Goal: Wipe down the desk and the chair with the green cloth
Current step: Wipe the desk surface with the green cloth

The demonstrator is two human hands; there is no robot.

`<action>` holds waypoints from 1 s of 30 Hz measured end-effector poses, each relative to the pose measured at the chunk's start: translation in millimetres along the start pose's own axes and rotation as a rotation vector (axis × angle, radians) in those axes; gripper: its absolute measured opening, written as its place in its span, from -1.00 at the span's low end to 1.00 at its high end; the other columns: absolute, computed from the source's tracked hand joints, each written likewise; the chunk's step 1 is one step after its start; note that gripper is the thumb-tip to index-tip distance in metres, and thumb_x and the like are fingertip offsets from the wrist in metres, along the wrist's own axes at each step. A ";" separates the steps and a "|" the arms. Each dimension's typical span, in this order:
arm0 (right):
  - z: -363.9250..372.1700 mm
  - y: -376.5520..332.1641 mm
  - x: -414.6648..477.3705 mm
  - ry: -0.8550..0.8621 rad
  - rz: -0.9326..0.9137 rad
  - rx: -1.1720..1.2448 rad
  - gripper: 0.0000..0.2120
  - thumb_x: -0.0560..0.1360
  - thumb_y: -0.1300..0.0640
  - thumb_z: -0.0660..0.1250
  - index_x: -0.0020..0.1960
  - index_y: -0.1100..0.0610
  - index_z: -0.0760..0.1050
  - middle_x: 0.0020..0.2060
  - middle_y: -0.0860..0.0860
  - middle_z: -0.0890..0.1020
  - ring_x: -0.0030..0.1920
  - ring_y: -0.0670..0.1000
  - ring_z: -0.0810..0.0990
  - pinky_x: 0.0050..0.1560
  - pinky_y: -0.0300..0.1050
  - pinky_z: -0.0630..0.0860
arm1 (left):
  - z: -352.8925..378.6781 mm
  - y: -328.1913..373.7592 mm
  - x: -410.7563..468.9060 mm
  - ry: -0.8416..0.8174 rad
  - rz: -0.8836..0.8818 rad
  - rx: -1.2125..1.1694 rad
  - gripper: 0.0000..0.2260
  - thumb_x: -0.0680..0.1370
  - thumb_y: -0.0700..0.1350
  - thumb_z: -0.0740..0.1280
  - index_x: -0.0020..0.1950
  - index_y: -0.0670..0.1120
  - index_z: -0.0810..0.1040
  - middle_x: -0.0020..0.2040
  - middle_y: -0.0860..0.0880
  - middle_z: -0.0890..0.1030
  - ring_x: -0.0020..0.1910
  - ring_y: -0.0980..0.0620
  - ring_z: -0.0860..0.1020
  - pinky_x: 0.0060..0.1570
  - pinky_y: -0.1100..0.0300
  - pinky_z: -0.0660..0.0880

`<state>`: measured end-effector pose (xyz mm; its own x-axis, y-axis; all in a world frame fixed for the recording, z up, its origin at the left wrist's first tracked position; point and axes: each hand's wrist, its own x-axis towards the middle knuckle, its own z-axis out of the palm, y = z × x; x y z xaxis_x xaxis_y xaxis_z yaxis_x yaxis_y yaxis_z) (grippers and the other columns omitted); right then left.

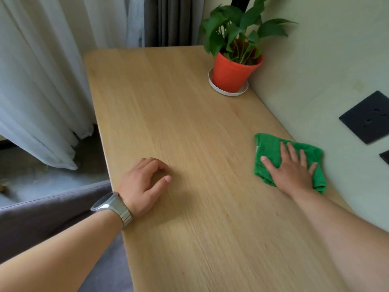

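wooden desk (168,114) carries a green cloth (268,148) and 1 potted plant (230,74) on a saucer (212,84).

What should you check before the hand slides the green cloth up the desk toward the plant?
1. Right hand flat on the cloth: ok.
2. Cloth lying on the desk: ok.
3. Left hand resting on the desk, clear of the cloth: ok.
4. Path up the wall side free: not ok, the plant pot on its saucer stands there.
5. Middle of the desk free of things: ok.
6. Cloth damp or dry: cannot tell.
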<state>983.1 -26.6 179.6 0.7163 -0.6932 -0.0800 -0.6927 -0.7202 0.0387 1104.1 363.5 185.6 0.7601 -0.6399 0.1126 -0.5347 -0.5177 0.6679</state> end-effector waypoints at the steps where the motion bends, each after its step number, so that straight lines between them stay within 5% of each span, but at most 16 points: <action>1: 0.4 -1.9 2.4 0.004 0.027 0.008 -0.02 0.31 -0.62 -0.32 0.58 -0.10 -0.12 0.59 -0.08 -0.01 0.56 0.17 -0.04 0.45 0.42 -0.14 | -0.5 0.7 -0.3 0.003 0.003 -0.011 -0.53 0.50 0.26 0.06 0.10 -0.02 0.55 0.01 0.09 0.57 0.01 0.07 0.50 -0.03 0.14 0.45; 12: -11.8 -37.5 32.4 -0.084 0.249 0.071 0.05 0.26 -0.64 -0.28 0.59 -0.06 -0.12 0.59 -0.04 -0.05 0.56 0.24 -0.07 0.41 0.49 -0.15 | -2.3 -7.0 -0.5 0.050 0.007 -0.208 -0.58 0.49 0.25 0.09 0.05 -0.01 0.55 -0.03 0.11 0.57 0.00 0.11 0.51 -0.01 0.07 0.48; 22: -9.2 -155.1 -33.4 -0.047 -0.226 -0.023 0.02 0.28 -0.60 -0.40 0.58 -0.05 -0.22 0.59 -0.06 -0.15 0.56 0.20 -0.17 0.43 0.44 -0.22 | -7.4 -3.7 -0.2 0.076 -0.056 -0.312 -0.60 0.46 0.23 0.15 0.03 -0.02 0.56 -0.04 0.10 0.58 0.01 0.12 0.51 0.02 0.17 0.45; 26: -8.7 -209.9 -74.0 -0.026 -0.411 -0.016 -0.02 0.33 -0.58 -0.30 0.58 -0.05 -0.21 0.59 -0.04 -0.16 0.55 0.21 -0.24 0.39 0.45 -0.29 | -10.8 -7.7 5.6 0.193 -0.205 -0.517 -0.74 0.43 0.21 0.22 -0.02 0.10 0.53 -0.08 0.07 0.59 -0.18 0.05 0.55 -0.14 0.08 0.52; 30: -8.6 -252.4 -121.6 -0.037 -0.607 0.050 -0.05 0.35 -0.55 -0.10 0.59 -0.06 -0.08 0.60 -0.02 -0.06 0.55 0.23 -0.26 0.38 0.44 -0.36 | -22.3 -26.4 29.8 0.293 -0.156 -0.258 -0.93 0.45 0.11 0.23 -0.13 0.19 0.48 -0.12 0.18 0.55 -0.16 0.16 0.49 -0.12 0.28 0.39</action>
<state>1071.6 239.3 188.2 0.9816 -0.1576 -0.1075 -0.1657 -0.9836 -0.0710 1149.2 370.8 187.8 0.9173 -0.3577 0.1753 -0.3235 -0.4123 0.8517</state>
